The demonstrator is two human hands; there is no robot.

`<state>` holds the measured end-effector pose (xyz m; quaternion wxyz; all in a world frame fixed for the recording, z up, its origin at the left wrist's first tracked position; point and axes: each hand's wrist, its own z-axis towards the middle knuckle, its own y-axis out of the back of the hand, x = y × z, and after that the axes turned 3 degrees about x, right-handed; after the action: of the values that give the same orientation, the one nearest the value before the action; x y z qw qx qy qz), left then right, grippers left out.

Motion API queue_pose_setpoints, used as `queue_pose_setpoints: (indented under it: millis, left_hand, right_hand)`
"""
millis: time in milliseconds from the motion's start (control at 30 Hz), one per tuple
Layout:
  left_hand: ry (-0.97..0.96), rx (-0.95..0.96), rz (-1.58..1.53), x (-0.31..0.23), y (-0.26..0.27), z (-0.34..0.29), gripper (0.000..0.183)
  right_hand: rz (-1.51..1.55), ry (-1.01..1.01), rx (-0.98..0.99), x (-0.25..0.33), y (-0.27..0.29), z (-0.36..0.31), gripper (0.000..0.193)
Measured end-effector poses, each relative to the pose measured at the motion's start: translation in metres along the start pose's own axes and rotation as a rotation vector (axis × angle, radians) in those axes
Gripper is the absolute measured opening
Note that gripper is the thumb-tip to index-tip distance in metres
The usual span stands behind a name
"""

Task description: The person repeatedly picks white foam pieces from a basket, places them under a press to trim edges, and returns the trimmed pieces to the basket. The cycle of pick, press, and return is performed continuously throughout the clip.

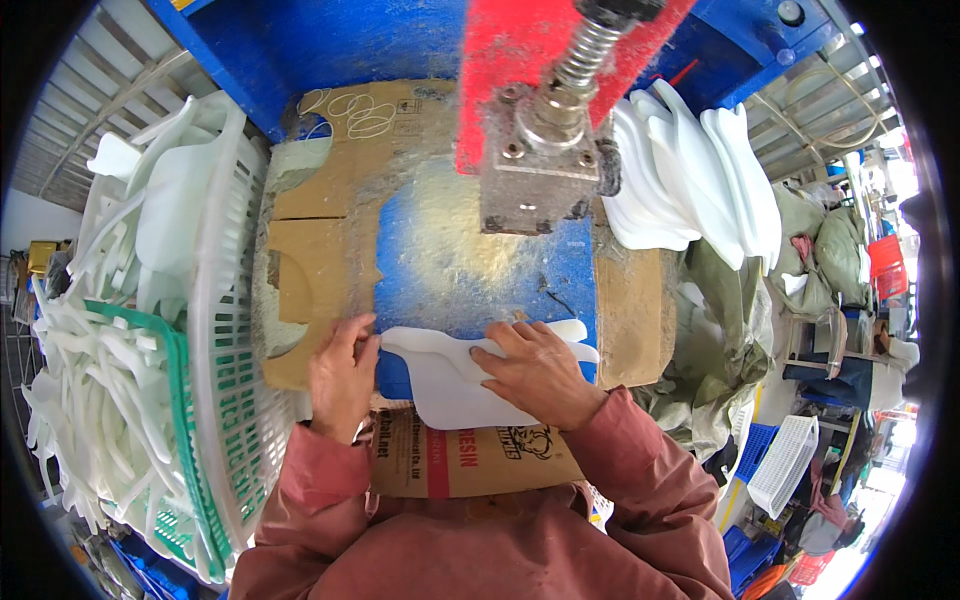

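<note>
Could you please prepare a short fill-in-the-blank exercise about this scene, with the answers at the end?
1. The right hand rests on smooth pieces coloured ____.
2. The dusty sheet over the cardboard is ____.
3. The stacked pieces near the metal spring are on the person's ____ side.
4. The large slotted crate stands on the person's ____ side.

Answers: white; blue; right; left.

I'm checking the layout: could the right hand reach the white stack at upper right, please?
Probably yes: the right hand rests on white pieces, and flat cardboard lies between it and the white stack; the machine head hangs left of that path.
</note>
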<state>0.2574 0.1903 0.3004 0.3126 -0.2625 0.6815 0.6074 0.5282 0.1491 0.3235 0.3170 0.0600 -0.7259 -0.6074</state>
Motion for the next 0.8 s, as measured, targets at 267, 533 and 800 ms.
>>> queue_pose_setpoints:
  millis: [267,533,800]
  left_hand:
    - [-0.366,0.165,0.103,-0.047,-0.047,-0.006,0.031]
    - [-0.343,0.169,0.123,-0.042,-0.06,-0.013,0.027]
    - [-0.371,0.139,0.168,-0.043,-0.063,-0.015,0.023]
  right_hand:
    - [-0.066,0.003,-0.034,0.004,0.006,-0.002,0.027]
    - [0.39,-0.367,-0.296,-0.013,0.024,-0.057,0.024]
    - [0.431,-0.421,-0.467,-0.025,-0.002,-0.054,0.016]
